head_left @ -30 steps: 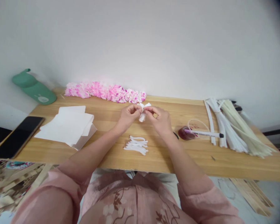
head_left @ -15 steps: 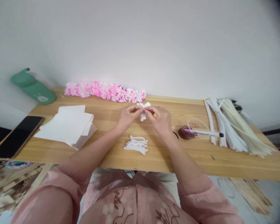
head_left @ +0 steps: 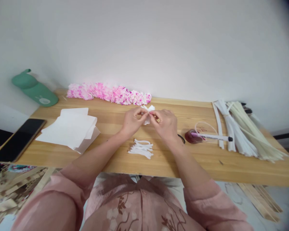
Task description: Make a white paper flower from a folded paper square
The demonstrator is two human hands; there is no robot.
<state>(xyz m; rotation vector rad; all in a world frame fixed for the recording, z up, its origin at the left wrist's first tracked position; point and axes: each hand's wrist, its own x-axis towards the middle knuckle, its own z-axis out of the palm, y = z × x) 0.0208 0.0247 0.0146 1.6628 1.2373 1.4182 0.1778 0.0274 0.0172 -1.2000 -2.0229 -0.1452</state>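
Observation:
Over the middle of the wooden table, my left hand and my right hand meet. Both pinch a small folded white paper piece between their fingertips, holding it a little above the tabletop. Just below the hands lies a small pile of white folded strips. Behind the hands a row of pink and white paper flowers runs along the wall.
A stack of white paper sheets lies at the left, with a black phone and a green bottle beyond it. At the right are a dark red dish, a pen and a bundle of white sticks.
The hands have drawn slightly closer together around the white paper piece. Nothing else on the table has moved.

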